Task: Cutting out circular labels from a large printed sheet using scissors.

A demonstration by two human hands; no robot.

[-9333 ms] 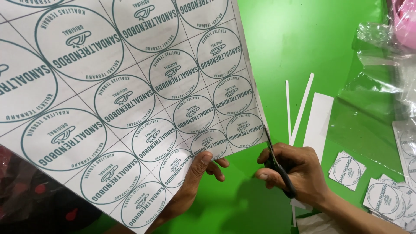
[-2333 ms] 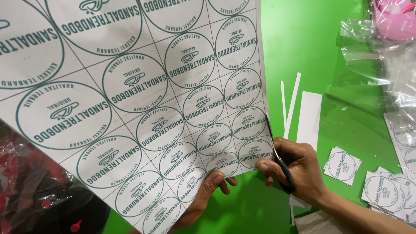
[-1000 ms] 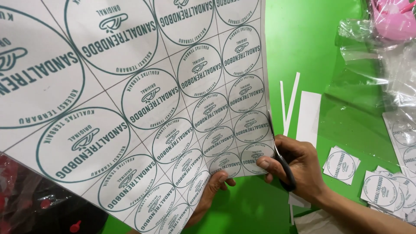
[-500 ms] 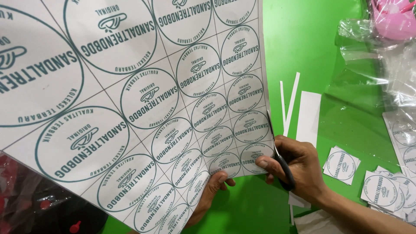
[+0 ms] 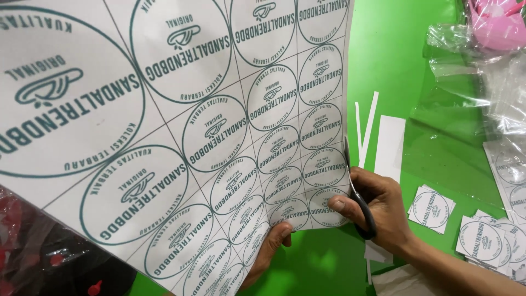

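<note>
A: What has changed just now?

B: Very little. The right hand [image 5: 378, 211] holds the black-handled scissors [image 5: 359, 192], fingers closed through the handles, and the blades stand along the right edge of the printed label sheet [image 5: 181, 137]. Half a second ago they stood at almost the same place, so I judge the cut goes slowly up that edge.

A: And the left hand [image 5: 268, 255]?

B: It grips the sheet from below, thumb on the front near the lowest round labels. The sheet is held up in the air over the green desk [image 5: 405, 66].

A: Compared with the earliest picture?

B: The sheet has come closer to the camera and fills more of the view. The white paper strips [image 5: 383, 137] and the cut square labels [image 5: 482, 235] lie on the desk at the right, as before.
</note>
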